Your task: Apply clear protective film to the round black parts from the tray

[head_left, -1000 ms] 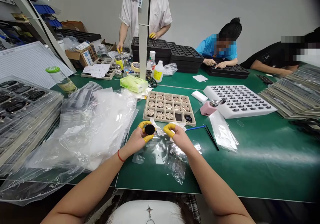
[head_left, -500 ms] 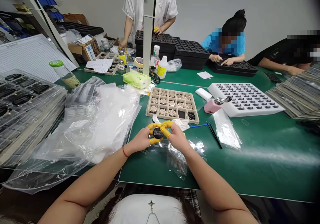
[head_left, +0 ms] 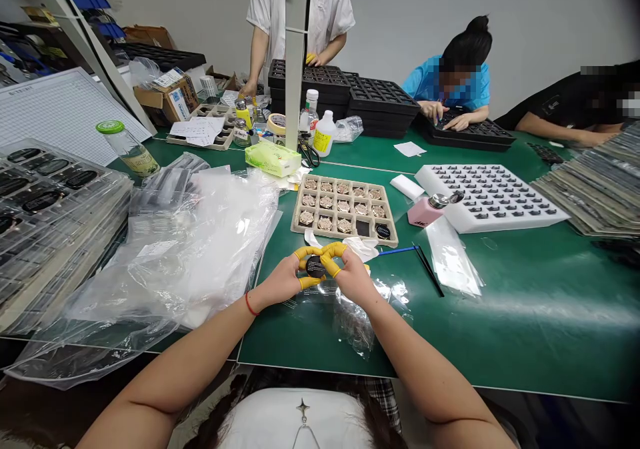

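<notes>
Both hands wear yellow finger cots and meet over the near part of the green table. Between their fingertips is a round black disc (head_left: 315, 267) with small white print. My left hand (head_left: 281, 279) grips the disc from the left, finger above and thumb below. My right hand (head_left: 351, 274) pinches its upper right edge. Just beyond lies a beige compartment tray (head_left: 333, 236) of round metallic watch heads (head_left: 343, 206); another black printed disc (head_left: 383, 231) sits in its near right corner. White crumpled tissue (head_left: 363, 249) lies between tray and hands. Clear film (head_left: 354, 322) lies under my right wrist.
Plastic bags (head_left: 215, 235) and stacked trays (head_left: 60, 235) cover the left. On the right are a pink dispenser bottle (head_left: 424, 213), black tweezers (head_left: 429, 272), a blue stick (head_left: 397, 251) and a white foam tray (head_left: 520, 221). A post (head_left: 296, 69) rises ahead; co-workers are behind.
My hands and the black disc stay practically in place. Across the table, the co-worker in blue has shifted a hand slightly over a black tray.
</notes>
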A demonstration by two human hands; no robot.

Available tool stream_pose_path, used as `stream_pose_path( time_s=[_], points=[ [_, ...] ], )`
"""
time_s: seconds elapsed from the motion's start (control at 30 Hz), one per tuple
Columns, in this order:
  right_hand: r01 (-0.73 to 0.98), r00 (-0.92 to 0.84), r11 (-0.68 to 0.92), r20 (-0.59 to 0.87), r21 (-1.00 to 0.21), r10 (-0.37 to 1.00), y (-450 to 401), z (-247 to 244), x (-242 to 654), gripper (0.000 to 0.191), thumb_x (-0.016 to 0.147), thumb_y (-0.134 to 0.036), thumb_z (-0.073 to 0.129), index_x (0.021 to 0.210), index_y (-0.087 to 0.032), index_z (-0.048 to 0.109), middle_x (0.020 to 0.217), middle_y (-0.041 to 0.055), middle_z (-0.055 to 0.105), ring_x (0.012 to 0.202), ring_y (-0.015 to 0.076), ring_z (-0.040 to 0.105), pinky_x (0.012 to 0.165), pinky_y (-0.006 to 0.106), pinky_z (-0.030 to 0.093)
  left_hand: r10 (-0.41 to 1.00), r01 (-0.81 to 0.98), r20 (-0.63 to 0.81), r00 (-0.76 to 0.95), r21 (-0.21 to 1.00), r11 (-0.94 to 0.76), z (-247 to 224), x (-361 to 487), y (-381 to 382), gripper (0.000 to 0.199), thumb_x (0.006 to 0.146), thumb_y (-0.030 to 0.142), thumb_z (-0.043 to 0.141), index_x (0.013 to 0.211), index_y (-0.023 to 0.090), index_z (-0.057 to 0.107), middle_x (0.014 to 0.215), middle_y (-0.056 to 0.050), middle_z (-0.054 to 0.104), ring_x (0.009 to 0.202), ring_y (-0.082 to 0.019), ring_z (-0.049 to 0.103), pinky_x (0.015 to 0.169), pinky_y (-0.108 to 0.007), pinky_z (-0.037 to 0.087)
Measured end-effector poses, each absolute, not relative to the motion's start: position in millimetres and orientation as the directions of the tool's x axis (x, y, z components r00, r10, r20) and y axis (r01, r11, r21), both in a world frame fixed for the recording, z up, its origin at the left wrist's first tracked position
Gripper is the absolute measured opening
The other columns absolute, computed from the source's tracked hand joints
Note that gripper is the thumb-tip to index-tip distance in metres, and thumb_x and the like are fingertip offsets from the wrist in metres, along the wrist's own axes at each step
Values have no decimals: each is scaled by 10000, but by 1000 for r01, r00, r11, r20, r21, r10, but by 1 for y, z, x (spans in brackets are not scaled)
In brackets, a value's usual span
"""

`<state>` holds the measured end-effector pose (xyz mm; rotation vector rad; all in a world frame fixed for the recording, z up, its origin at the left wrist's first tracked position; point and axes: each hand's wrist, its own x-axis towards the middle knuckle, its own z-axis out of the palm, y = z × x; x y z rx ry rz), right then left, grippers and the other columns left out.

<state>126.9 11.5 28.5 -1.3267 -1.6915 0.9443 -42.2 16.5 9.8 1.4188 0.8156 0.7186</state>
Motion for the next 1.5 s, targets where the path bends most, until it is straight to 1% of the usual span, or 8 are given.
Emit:
stream_pose_path(
  time_s=[0.67, 0.83, 1.0, 1.17, 1.27, 1.37, 1.43, 1.5],
  points=[
    [540, -153, 294, 252, -789, 956, 6, 27, 124, 111, 831, -241, 503, 742, -213, 564, 932, 45, 639, 913, 210, 536, 836, 391, 390, 843, 63, -44, 536, 998, 12, 13, -42, 15, 505, 718, 258, 700, 1172, 216, 484, 962, -33, 640, 865, -171, 631, 762, -277, 505],
    [753, -232, 372, 310, -542, 922, 15, 33, 152, 126, 848, -258, 510, 909, -211, 610, 969, 74, 649, 939, 243, 546, 823, 394, 388, 861, 78, -83, 502, 996, 51, 15, -46, 21, 487, 720, 275, 698, 1157, 222, 489, 1032, -50, 640, 898, -193, 641, 787, -313, 506],
    [955, -184, 178, -6, -239, 983, 17, 18, 192, 106, 724, -204, 657, 822, -177, 629, 829, 107, 638, 786, 247, 583, 641, 313, 388, 875, -85, -129, 466, 978, 189, 30, -72, 36, 585, 684, 243, 740, 1181, 209, 434, 1010, -64, 651, 909, -218, 672, 847, -365, 499],
    [990, -20, 7, -95, -141, 995, 6, 2, 200, 105, 741, -249, 648, 778, -182, 576, 859, 119, 613, 768, 248, 582, 539, 275, 321, 829, -202, -134, 543, 938, 283, 30, -70, 33, 586, 720, 252, 720, 1207, 199, 398, 920, -61, 674, 913, -210, 675, 896, -376, 472],
    [982, 51, -78, -157, -173, 986, 4, 4, 200, 144, 787, -296, 583, 697, -201, 526, 732, 71, 587, 631, 205, 556, 499, 262, 267, 826, -46, -167, 538, 973, 226, 16, -51, 22, 557, 703, 275, 728, 1174, 205, 437, 903, -49, 660, 855, -194, 662, 819, -361, 495],
    [921, 99, -115, -62, -371, 993, 3, 14, 195, 189, 851, -329, 475, 710, -205, 504, 673, 37, 562, 553, 173, 514, 494, 261, 286, 832, 67, -163, 530, 986, 151, 4, -37, 14, 532, 706, 292, 718, 1162, 210, 457, 868, -28, 640, 787, -171, 636, 746, -327, 497],
    [818, 64, -17, 62, -575, 996, 0, 22, 184, 169, 873, -333, 443, 797, -203, 520, 723, 36, 582, 592, 171, 525, 521, 268, 351, 824, 77, -154, 545, 988, 134, 2, -34, 12, 516, 717, 294, 705, 1161, 211, 456, 854, -19, 631, 772, -161, 624, 723, -306, 490],
    [694, -49, 171, 191, -700, 980, -6, 27, 166, 149, 884, -320, 444, 916, -209, 538, 817, 44, 607, 685, 175, 551, 592, 281, 418, 828, 59, -134, 545, 991, 122, 2, -35, 11, 507, 724, 291, 696, 1162, 209, 454, 861, -18, 628, 770, -155, 618, 713, -291, 486]
  ],
)
